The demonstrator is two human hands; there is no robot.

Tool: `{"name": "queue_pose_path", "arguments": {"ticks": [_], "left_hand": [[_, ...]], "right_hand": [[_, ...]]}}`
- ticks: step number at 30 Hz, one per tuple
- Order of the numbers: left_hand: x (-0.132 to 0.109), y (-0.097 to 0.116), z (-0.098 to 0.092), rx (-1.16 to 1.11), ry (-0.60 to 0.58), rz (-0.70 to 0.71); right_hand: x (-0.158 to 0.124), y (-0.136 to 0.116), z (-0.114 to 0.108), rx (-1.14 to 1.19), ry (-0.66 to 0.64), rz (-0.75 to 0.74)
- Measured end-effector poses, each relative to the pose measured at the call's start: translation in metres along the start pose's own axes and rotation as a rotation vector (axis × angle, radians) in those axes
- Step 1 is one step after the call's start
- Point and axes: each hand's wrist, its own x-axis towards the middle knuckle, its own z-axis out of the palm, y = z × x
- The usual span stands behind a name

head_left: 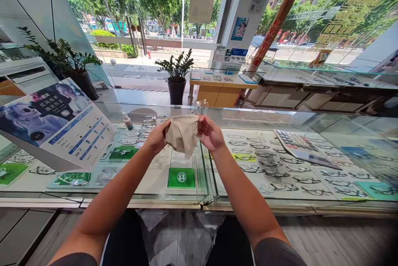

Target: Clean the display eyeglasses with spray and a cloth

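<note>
My left hand (158, 136) is closed on one side of a beige cleaning cloth (183, 133), which hangs down in loose folds above the glass counter. Fingers of my right hand (212, 134) pinch a pair of thin-framed glasses (195, 127) at the cloth's right edge. One lens rim shows against the cloth, and part of the frame sticks up above it. The cloth hides the rest of the glasses. Below both hands, a green card with a white logo (181, 178) lies inside the display case.
A glass display counter (214, 189) with rows of eyeglasses stretches across in front of me. On it stand a tilted advertising board (59, 120) at left, a small spray bottle (127, 121), and a large calculator (303, 147) at right. Potted plants (176, 87) stand beyond.
</note>
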Motion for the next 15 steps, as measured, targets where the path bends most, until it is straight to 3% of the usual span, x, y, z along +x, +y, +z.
{"name": "queue_pose_path", "arguments": {"ticks": [4, 10, 12, 15], "left_hand": [[-0.008, 0.012, 0.001, 0.099, -0.103, 0.047], [-0.026, 0.036, -0.003, 0.544, -0.226, 0.294], [-0.031, 0.043, -0.005, 0.577, -0.248, 0.333], [-0.036, 0.052, -0.006, 0.513, -0.299, 0.278]], "right_hand": [[0.003, -0.002, -0.004, -0.009, 0.025, -0.003], [0.003, -0.001, -0.007, -0.088, -0.034, -0.006], [0.002, 0.001, -0.006, -0.147, -0.084, 0.035], [0.0, 0.004, -0.003, -0.25, -0.158, 0.065]]}}
